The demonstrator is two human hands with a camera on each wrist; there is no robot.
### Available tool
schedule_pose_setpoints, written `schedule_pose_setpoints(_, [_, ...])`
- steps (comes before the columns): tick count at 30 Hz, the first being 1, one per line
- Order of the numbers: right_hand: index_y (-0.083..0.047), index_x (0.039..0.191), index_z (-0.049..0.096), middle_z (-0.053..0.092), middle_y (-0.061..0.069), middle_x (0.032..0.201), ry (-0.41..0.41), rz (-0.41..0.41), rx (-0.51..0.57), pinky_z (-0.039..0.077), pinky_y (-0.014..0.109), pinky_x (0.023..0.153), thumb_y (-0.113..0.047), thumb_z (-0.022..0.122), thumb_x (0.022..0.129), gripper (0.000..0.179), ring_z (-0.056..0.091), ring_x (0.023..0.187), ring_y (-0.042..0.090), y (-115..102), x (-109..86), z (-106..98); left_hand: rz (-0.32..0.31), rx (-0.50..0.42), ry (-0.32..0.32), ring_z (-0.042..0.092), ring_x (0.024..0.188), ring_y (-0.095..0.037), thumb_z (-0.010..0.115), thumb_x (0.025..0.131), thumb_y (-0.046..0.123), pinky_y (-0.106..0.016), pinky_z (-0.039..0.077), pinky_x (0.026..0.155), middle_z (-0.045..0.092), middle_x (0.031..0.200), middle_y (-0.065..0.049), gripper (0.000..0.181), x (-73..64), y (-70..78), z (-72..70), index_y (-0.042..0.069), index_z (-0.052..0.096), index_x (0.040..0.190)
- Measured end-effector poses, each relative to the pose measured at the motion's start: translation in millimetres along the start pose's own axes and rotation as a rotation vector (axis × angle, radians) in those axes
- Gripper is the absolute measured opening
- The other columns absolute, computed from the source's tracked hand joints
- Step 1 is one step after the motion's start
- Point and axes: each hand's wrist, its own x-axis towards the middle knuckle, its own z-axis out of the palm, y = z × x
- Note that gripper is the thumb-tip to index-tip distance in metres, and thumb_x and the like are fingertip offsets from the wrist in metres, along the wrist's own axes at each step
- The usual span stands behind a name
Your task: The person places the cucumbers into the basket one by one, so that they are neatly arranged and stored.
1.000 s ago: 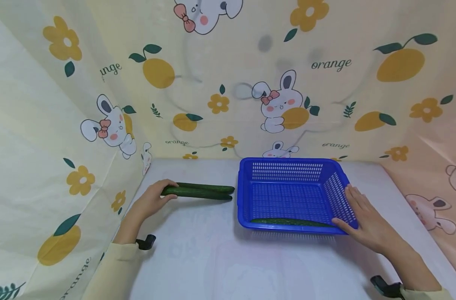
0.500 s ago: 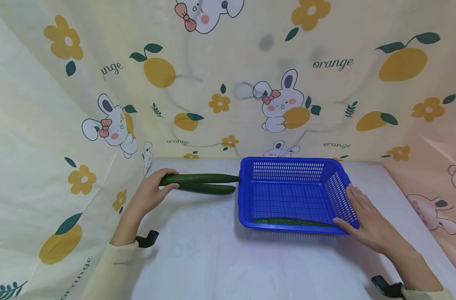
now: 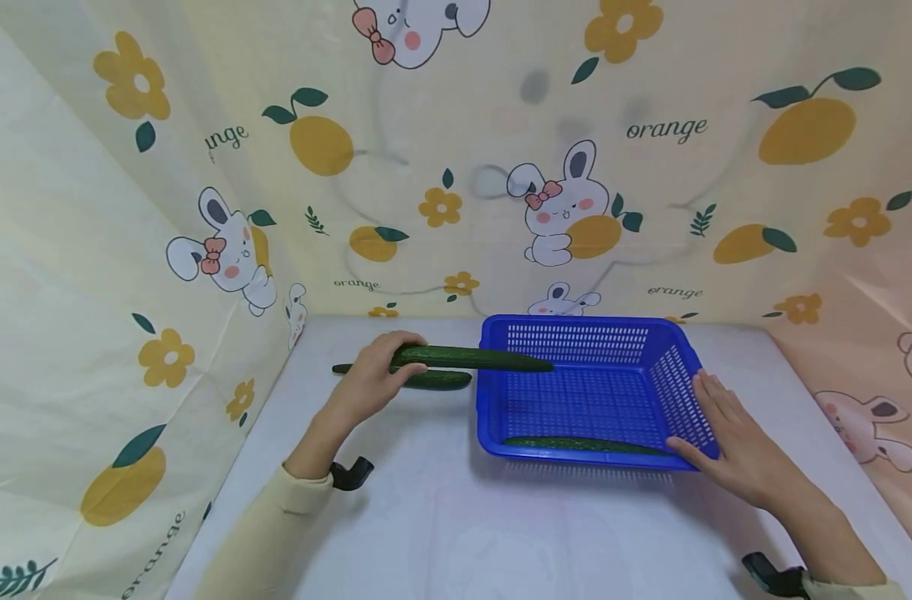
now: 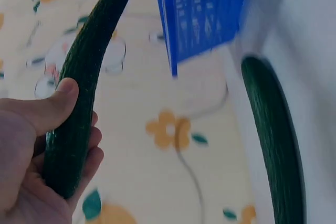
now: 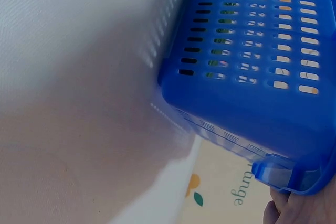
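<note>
My left hand (image 3: pixel 372 377) grips one end of a long green cucumber (image 3: pixel 486 359), raised off the table, with its far tip over the left rim of the blue basket (image 3: pixel 587 400). In the left wrist view the thumb lies across the held cucumber (image 4: pixel 79 85) and the fingers curl behind it. A second cucumber (image 3: pixel 443 381) lies on the table below that hand, partly hidden by it. Inside the basket, a third cucumber (image 3: pixel 576 444) rests along the front wall. My right hand (image 3: pixel 744 446) rests on the basket's right rim, its fingers straight and its thumb over the front corner.
The white table (image 3: pixel 501 533) runs back to a patterned cloth (image 3: pixel 441 100), which hangs behind and at both sides. In the right wrist view the slotted basket wall (image 5: pixel 252 108) stands close to the camera.
My left hand has lifted one of the two cucumbers from the table and carried it right, over the basket's left edge. The other stays on the table. My right hand has not moved.
</note>
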Motion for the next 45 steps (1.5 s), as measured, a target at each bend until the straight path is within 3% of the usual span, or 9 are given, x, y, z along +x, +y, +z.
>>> schedule_pose_setpoints(6, [0.002,0.170,0.002,0.005,0.032,0.175,0.013,-0.011,-0.003,-0.010,0.055,0.129,-0.052,0.069,0.100,0.110,-0.005,0.164,0.046,0,0.1,1,0.006,-0.035,-0.066,0.063,0.110,-0.024,0.076,0.102,0.016,-0.044,0.056,0.098,0.072,0.123,-0.008,0.031,20.1,21.6,35.8,0.006,0.067,0.130])
schedule_pose_setpoints(16, [0.001,0.170,0.001,0.004,0.032,0.175,0.006,-0.015,-0.002,-0.013,0.050,0.129,-0.052,0.068,0.101,0.110,-0.005,0.164,0.046,0,0.3,-2,-0.030,-0.020,-0.186,0.063,0.124,-0.025,0.073,0.104,0.024,-0.042,0.053,0.110,0.070,0.128,-0.007,0.032,47.8,46.4,92.4,0.008,0.066,0.131])
schedule_pose_setpoints(23, [0.002,0.170,0.002,0.004,0.031,0.175,0.015,-0.029,0.000,-0.016,0.044,0.128,-0.051,0.068,0.101,0.109,-0.005,0.164,0.045,1,-0.5,-2,-0.037,0.027,-0.227,0.063,0.113,-0.018,0.072,0.105,0.027,-0.034,0.054,0.101,0.070,0.120,-0.003,0.028,59.1,58.7,124.6,0.011,0.067,0.127])
schedule_pose_setpoints(26, [0.001,0.170,0.002,0.003,0.030,0.176,0.018,-0.036,-0.001,-0.017,0.041,0.127,-0.052,0.068,0.101,0.110,-0.006,0.164,0.043,2,-0.5,-2,-0.037,0.032,-0.227,0.063,0.112,-0.016,0.072,0.105,0.027,-0.029,0.055,0.097,0.071,0.120,-0.002,0.028,59.5,61.8,136.1,0.011,0.067,0.126])
schedule_pose_setpoints(30, [0.001,0.170,0.001,0.001,0.028,0.177,0.009,-0.034,0.005,-0.015,0.047,0.127,-0.053,0.068,0.101,0.110,-0.007,0.164,0.044,2,-0.6,-1,-0.029,0.016,-0.236,0.062,0.106,-0.014,0.074,0.104,0.025,-0.025,0.053,0.090,0.072,0.117,-0.002,0.026,60.1,66.5,149.5,0.009,0.068,0.124])
schedule_pose_setpoints(39, [0.001,0.170,0.002,0.002,0.030,0.176,0.006,-0.027,0.009,-0.014,0.048,0.127,-0.052,0.067,0.102,0.108,-0.005,0.164,0.046,2,0.3,-1,-0.085,0.010,-0.334,0.060,0.101,-0.009,0.072,0.105,0.027,-0.022,0.051,0.087,0.071,0.117,-0.001,0.027,62.1,74.9,170.6,0.010,0.068,0.125])
schedule_pose_setpoints(45, [0.002,0.170,0.003,0.005,0.032,0.175,0.016,-0.032,0.016,-0.009,0.057,0.128,-0.051,0.068,0.101,0.108,-0.002,0.163,0.049,2,0.8,0,-0.160,0.174,-0.444,0.069,0.105,-0.011,0.075,0.103,0.030,-0.027,0.058,0.090,0.075,0.116,0.001,0.027,62.5,77.7,176.9,0.013,0.071,0.123])
